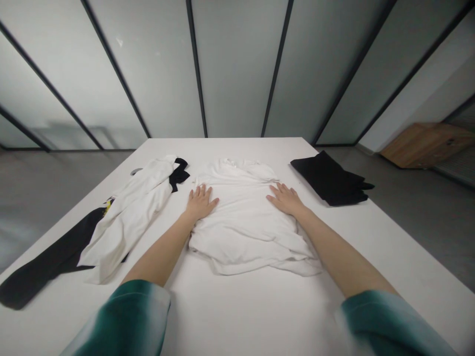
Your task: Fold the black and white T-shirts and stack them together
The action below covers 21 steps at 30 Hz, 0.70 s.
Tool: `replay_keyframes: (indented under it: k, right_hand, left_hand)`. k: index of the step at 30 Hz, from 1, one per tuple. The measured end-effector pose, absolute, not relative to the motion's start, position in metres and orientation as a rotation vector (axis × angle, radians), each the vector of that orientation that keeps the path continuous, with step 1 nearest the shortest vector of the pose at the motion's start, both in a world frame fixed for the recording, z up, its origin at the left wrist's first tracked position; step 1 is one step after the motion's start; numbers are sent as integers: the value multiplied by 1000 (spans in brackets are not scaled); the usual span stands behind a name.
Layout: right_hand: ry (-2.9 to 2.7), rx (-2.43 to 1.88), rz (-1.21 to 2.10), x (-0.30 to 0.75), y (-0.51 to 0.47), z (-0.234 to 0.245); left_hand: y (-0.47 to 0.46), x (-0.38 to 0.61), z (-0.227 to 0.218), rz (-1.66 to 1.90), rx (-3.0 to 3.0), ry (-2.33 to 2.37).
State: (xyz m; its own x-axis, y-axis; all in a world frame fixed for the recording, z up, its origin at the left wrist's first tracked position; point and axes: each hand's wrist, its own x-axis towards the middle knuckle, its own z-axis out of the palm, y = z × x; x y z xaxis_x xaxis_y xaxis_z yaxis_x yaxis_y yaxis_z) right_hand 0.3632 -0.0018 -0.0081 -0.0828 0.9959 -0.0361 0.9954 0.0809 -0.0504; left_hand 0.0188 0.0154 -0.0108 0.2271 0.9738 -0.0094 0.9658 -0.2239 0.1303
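Note:
A white shirt (245, 222), wrinkled and with its sides tucked inward, lies spread on the white table in front of me. My left hand (201, 201) rests flat on its left edge, fingers stretched out. On the opposite edge, my right hand (286, 199) is pressed flat with its fingers apart. Creases run across the cloth between the two hands, and its lower hem spreads loosely toward me. Neither hand grips the fabric.
Left on the table (237, 311), another white garment (137, 207) lies over dark clothing (52, 254). A folded black garment (328, 178) sits near the right edge. Frosted glass panels (237, 64) stand behind the table, and a wooden piece (426, 143) is at the far right.

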Motion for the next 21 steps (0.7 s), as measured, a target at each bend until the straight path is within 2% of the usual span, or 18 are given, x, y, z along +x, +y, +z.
replay_keyframes:
  k: [5, 10, 14, 17, 21]
  right_hand:
    - [-2287, -2139, 47, 376, -22, -14]
    - [-2429, -2035, -34, 378, -46, 6]
    - [-2360, -1980, -101, 382, -46, 32]
    - [-2303, -1905, -118, 375, -32, 35]
    - [-2311, -1881, 43, 355, -9, 19]
  left_hand:
    - [6, 23, 3, 49, 2401, 1902]
    - [-4, 18, 44, -67, 2299, 1931]
    - [1, 17, 65, 106, 2323, 1981]
    - [9, 26, 57, 182, 2450, 1955]
    - [22, 38, 27, 70, 2382, 1950]
